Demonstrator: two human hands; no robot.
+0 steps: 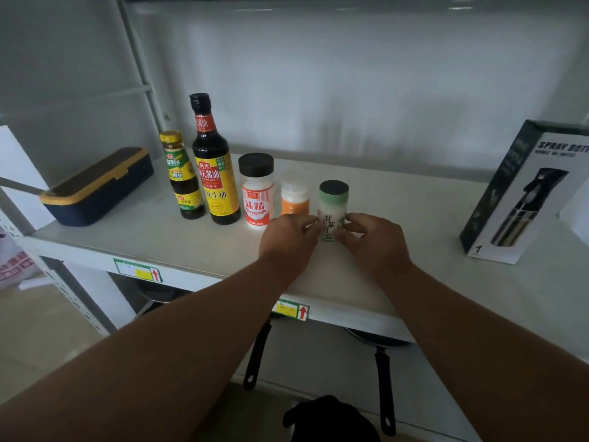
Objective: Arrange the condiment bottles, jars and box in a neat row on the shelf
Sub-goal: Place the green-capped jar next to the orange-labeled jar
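A row stands on the white shelf (430,218): a small dark sauce bottle (183,177) with a gold cap, a tall soy sauce bottle (214,164), a white jar (257,189) with a black lid and red label, and a small orange-labelled jar (294,194). At the row's right end is a green-labelled salt jar (333,205) with a dark lid. My left hand (287,240) and my right hand (376,240) pinch its lower part from both sides. A spray bottle box (522,193) stands upright far right.
A navy box (95,186) with a yellow-trimmed lid lies at the shelf's left end. Shelf uprights rise at the left. Two pan handles (384,393) hang on the level below. The shelf between the salt jar and the spray bottle box is bare.
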